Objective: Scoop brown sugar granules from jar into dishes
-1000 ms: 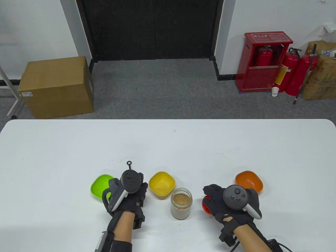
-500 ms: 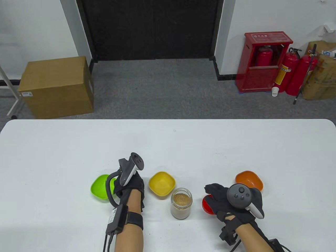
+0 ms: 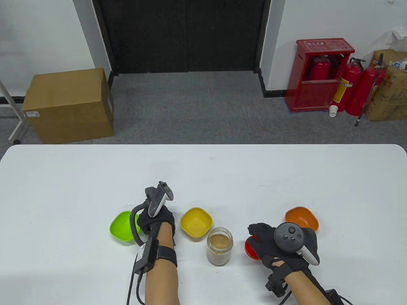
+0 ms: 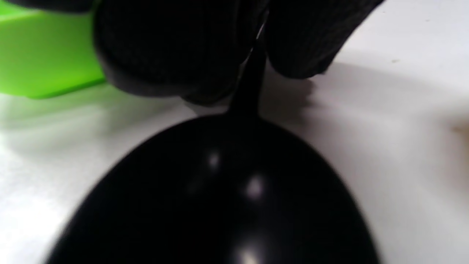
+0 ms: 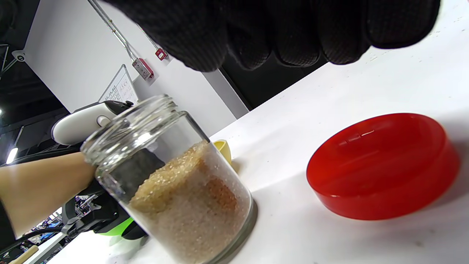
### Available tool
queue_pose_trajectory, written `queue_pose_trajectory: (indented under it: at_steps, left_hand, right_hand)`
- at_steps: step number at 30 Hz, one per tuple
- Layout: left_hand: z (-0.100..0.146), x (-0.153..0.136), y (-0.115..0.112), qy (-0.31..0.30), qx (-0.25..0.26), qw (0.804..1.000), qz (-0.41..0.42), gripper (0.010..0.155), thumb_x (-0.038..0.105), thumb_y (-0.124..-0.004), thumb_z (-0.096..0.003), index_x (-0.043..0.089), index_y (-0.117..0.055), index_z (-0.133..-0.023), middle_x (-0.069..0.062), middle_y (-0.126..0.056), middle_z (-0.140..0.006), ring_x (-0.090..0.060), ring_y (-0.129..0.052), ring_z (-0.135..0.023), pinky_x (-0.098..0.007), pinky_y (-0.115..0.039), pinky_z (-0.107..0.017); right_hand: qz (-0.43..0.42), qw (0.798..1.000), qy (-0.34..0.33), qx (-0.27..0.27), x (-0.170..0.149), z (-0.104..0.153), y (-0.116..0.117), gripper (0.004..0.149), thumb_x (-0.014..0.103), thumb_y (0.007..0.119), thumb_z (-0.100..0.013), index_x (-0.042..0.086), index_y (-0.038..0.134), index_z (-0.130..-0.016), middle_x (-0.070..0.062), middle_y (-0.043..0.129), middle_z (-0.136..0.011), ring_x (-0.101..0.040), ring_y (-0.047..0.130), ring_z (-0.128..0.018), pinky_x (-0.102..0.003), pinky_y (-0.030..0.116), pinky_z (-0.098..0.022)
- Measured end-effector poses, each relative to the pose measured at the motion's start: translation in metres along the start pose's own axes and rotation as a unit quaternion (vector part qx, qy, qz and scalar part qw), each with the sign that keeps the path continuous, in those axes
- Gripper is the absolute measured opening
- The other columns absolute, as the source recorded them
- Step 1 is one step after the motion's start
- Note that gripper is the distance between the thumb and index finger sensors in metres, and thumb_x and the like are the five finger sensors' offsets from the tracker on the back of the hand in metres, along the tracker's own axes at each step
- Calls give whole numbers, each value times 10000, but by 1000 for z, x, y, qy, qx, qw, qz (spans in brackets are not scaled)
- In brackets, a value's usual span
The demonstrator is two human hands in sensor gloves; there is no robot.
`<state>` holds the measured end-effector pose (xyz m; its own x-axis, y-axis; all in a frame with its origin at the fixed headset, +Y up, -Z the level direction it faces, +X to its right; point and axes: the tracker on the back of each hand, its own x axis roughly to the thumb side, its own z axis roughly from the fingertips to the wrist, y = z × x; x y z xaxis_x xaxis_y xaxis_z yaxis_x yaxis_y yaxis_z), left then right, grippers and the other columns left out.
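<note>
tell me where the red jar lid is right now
In the table view the round red plastic lid lies flat on the white table, right of the glass jar of brown sugar, partly hidden under the right hand.

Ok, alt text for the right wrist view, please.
An open glass jar partly filled with brown sugar stands on a white table, a red lid lying beside it. Black-gloved fingers of the right hand hang above, touching neither.

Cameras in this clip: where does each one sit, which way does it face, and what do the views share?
Table view: above the near edge, looking down at the jar; both hands show.
Left wrist view: low on the table, facing a black spoon held by the left hand.
Right wrist view: low, tilted, facing jar and red lid.
Shared: jar, lid, green dish.
</note>
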<state>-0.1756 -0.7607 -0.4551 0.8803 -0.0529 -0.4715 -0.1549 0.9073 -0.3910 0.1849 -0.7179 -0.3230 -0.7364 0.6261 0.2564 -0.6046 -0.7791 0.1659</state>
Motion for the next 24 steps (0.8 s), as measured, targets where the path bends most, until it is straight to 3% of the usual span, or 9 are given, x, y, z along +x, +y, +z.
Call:
queue_pose_trajectory:
  at_steps: [8, 16, 18, 24]
  left_hand:
    - [8, -9, -2, -14, 0, 998, 68, 580, 461, -900, -501, 22, -808, -868, -36, -1017, -567, -98, -1007, -215, -360, -860, -156]
    - [44, -28, 23, -83, 35, 983, 159, 512, 465, -865, -509, 114, -759, -866, -19, -987, -627, -107, -1013, -260, -362, -862, -184]
    - [55, -36, 29, -101, 54, 973, 200, 500, 459, -859, -513, 125, -745, -868, -27, -982, -647, -114, -1018, -275, -365, -863, -193]
    - [88, -61, 31, -180, 96, 916, 345, 478, 443, -874, -515, 152, -740, -869, -36, -991, -693, -143, -1049, -320, -383, -874, -221]
  right_hand:
    - [1, 1000, 2, -4, 0, 0, 0, 520, 283, 816, -545, 0, 739, -975, -350, 712, -1019, -608, 710, -792, -721, 672, -512]
    - [-3, 1000, -3, -13, 2, 0, -4, 522, 285, 817, -545, -2, 741, -974, -350, 715, -1017, -609, 711, -790, -721, 672, -510]
    - [-8, 1000, -3, -18, 3, 0, -6, 520, 284, 818, -545, -2, 743, -973, -351, 715, -1016, -610, 712, -788, -720, 673, -508]
    - [-18, 999, -6, -26, 3, 0, -9, 521, 286, 818, -545, -1, 743, -972, -351, 719, -1013, -607, 717, -783, -719, 675, -505]
